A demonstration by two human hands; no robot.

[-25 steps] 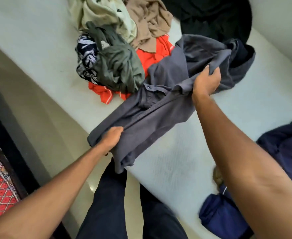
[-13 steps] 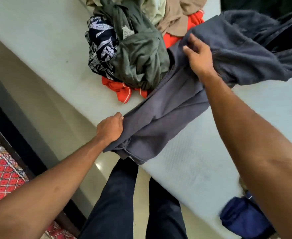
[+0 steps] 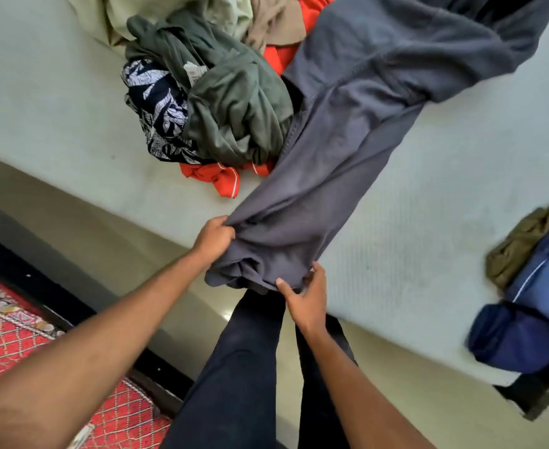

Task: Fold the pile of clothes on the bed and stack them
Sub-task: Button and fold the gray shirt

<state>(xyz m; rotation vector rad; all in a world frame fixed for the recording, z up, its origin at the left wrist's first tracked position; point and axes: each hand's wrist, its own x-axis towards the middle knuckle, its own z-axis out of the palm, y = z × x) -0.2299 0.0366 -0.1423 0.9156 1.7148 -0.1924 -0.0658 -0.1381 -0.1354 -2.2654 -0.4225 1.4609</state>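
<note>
1. Grey cloth is our concern: the grey garment [image 3: 331, 176] lies stretched across the bed [image 3: 428, 222]. Its far end is bunched up beyond the pile and its near end hangs over the bed's edge. There our left grip [image 3: 213, 239] is clenched on a fistful of it, and our right grip [image 3: 305, 299] pinches the hem between thumb and fingers.
2. We judge the pile the main hazard. The garment's side lies against the olive-green garment [image 3: 234, 102] and the red garment [image 3: 215, 176], so a hard pull towards us could drag them to the edge.
3. The far end looks twisted and doubled over. If we fold before it is spread flat, we would likely trap creases and get a lopsided fold.
4. Our right grip has only the hem's edge. A sharp tug could slip it free, and that corner would drop towards the floor [image 3: 266, 367].
5. The folded stack [image 3: 519, 338] sits well apart to the right, close to the bed's edge. Swinging the long garment that way could knock it over or off.
</note>
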